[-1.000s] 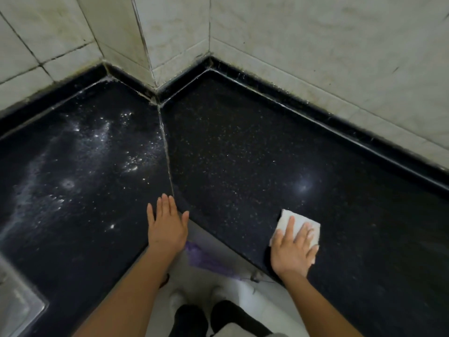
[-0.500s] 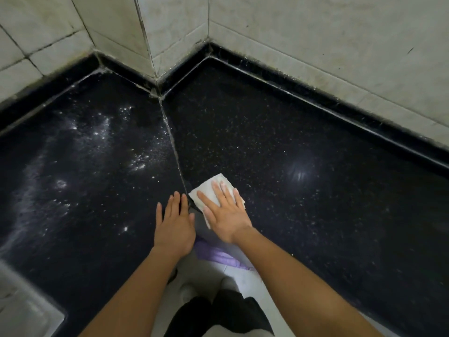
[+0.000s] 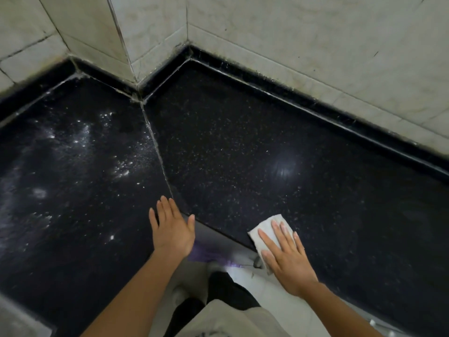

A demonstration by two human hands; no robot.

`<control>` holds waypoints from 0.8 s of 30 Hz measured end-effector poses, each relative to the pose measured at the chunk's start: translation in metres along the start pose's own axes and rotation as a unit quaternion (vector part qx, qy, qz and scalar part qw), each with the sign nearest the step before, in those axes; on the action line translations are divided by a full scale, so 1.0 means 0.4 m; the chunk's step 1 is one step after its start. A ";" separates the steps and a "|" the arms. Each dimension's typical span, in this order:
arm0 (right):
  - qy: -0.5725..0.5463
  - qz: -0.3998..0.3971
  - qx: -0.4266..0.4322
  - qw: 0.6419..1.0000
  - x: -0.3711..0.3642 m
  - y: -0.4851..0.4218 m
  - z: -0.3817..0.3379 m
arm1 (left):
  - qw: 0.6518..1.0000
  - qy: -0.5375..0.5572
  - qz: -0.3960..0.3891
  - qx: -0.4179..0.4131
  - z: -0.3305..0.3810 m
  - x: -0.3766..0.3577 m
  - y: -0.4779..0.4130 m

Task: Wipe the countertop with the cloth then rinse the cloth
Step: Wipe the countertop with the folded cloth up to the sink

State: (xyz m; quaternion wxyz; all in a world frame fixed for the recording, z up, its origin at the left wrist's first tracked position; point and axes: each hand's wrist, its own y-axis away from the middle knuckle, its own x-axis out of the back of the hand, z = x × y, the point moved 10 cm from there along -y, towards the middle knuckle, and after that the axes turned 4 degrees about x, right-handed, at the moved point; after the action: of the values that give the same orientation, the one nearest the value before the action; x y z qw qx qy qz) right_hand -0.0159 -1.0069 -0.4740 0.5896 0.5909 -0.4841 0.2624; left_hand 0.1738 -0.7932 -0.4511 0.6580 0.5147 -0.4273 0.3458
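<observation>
A black speckled countertop (image 3: 243, 152) wraps around an inner corner, with a grout seam down its middle. A folded white cloth (image 3: 263, 231) lies flat near the front edge of the right slab. My right hand (image 3: 286, 261) presses down on the cloth with fingers spread, covering its lower half. My left hand (image 3: 172, 229) rests flat and open on the left slab, right at the inner front corner by the seam. White powdery smears and droplets (image 3: 80, 142) cover the left slab.
Pale tiled walls (image 3: 291, 32) rise behind the counter, above a black raised backsplash strip (image 3: 315, 110). A metal sink edge (image 3: 14, 322) shows at the lower left. Below the counter edge lie a white floor, a purple item (image 3: 206, 254) and my legs.
My right hand has slid the cloth to the right along the front edge, away from the seam. My left hand has stayed planted in place. The view shifted slightly.
</observation>
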 end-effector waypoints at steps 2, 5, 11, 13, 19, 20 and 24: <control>-0.013 0.004 -0.013 1.000 0.027 -0.040 0.025 | 1.000 0.014 0.022 -0.009 0.027 0.002 -0.006; -0.041 0.025 -0.059 0.997 0.106 -0.153 0.093 | 0.998 0.026 0.051 -0.025 0.056 0.009 -0.032; -0.067 0.016 -0.082 0.994 0.240 -0.419 0.186 | 0.998 0.010 0.061 -0.008 0.053 0.001 -0.088; -0.072 0.005 -0.086 0.994 0.284 -0.503 0.206 | 0.998 -0.002 0.070 -0.005 0.052 -0.005 -0.092; -0.091 -0.011 -0.110 0.990 0.367 -0.684 0.208 | 0.997 -0.034 0.064 0.017 0.044 -0.023 -0.102; -0.093 -0.006 -0.110 0.990 0.369 -0.688 0.201 | 0.997 -0.034 0.067 0.019 0.045 -0.019 -0.102; -0.037 -0.016 -0.006 0.999 0.305 -0.618 0.116 | 0.998 -0.001 0.064 0.022 0.046 -0.016 -0.100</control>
State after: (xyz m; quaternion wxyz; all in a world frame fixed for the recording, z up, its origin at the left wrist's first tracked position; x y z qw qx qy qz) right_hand 0.2381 -1.1236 -0.4836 0.5792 0.6044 -0.4973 0.2280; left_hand 0.2033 -0.8205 -0.4704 0.6227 0.5008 -0.4521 0.3964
